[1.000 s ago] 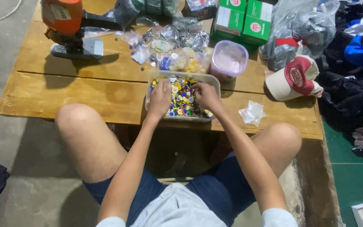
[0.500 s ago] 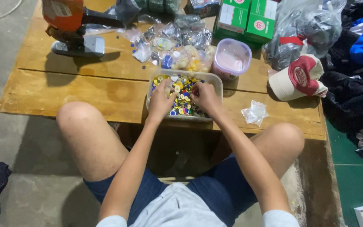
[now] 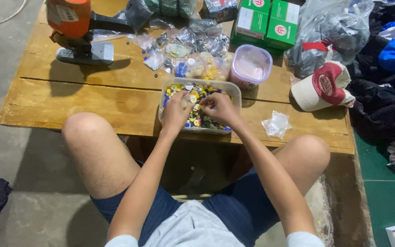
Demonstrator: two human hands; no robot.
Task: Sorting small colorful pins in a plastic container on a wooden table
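A clear rectangular plastic container [image 3: 235, 89] full of small mixed-colour buttons [image 3: 193, 91] sits at the near edge of a low wooden table [image 3: 92, 100]. Both of my hands are inside it. My left hand [image 3: 177, 111] rests palm down on the buttons at the left, fingers bent into the pile. My right hand [image 3: 219, 106] is beside it, fingertips pinched together over the buttons; whether a button is between them is too small to tell. My bare knees frame the table's front.
An orange hand press [image 3: 72, 20] stands at the back left. Several small clear bags [image 3: 197, 43], a round lidded tub [image 3: 251, 65], green boxes [image 3: 267, 20], a red and white cap [image 3: 323, 87] and a crumpled clear bag [image 3: 276, 123] lie around. Clothes are piled at the right.
Both hands have shifted slightly within the container, the right hand's fingers drawing together into a pinch. The camera view has drifted a little.
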